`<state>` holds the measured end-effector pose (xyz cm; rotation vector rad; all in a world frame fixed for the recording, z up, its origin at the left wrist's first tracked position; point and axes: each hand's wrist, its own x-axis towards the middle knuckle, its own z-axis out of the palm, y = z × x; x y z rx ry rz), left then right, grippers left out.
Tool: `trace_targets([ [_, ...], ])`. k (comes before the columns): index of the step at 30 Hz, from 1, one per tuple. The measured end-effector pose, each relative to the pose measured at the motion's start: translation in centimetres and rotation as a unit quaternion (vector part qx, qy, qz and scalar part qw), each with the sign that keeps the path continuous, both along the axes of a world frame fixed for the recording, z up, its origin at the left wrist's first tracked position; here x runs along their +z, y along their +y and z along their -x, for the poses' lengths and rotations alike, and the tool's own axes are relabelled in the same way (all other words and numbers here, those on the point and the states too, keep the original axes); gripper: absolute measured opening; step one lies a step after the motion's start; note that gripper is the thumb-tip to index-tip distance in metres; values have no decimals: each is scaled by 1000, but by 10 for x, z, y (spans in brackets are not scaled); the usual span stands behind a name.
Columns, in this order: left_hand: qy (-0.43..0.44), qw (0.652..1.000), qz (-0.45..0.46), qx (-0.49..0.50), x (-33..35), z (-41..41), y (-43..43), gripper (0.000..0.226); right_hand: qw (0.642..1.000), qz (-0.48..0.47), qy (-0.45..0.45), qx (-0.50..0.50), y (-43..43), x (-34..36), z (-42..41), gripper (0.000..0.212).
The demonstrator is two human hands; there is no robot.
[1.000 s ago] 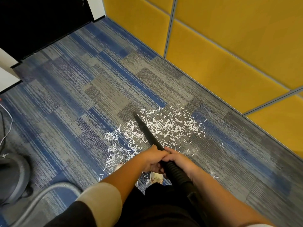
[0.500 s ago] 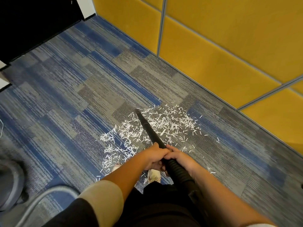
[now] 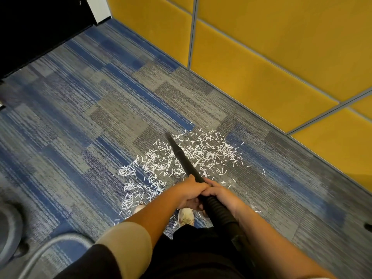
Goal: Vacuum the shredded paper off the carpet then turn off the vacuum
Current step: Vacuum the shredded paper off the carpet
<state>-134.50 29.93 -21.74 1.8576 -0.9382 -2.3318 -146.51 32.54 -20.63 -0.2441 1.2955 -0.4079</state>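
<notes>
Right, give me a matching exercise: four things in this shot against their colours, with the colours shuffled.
Things:
1. shredded paper
2. vacuum tube
3. wall panels
4. carpet

Colours:
a. yellow
b. blue and grey
c. white
d. black

Pairs: 1-c, 2-d, 3-a, 4-b

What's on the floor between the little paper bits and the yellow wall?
Just carpet: in the head view a grey and blue strip separates the shredded paper from the yellow wall, apart from a stray shred or two.
</notes>
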Motion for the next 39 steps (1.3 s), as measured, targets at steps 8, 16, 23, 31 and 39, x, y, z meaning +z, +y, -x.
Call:
trace_targets([
  [8, 4, 1000, 0, -9, 2, 5, -4, 31, 1000, 0, -9, -15, -1, 2, 5, 61],
  [16, 10, 999, -12, -42, 1, 25, -5, 39, 1000, 1, 4, -26, 5, 1, 23, 59],
  [23, 18, 999, -9, -34, 9, 20, -3, 32, 1000, 8, -11, -21, 5, 9, 17, 37],
  [31, 5, 1000, -2, -28, 8, 14, -2, 30, 1000, 9, -14, -15, 4, 8, 12, 39],
  [39, 9, 998, -13, -60, 0, 41, -10, 36, 998, 5, -13, -69, 7, 6, 35, 37],
])
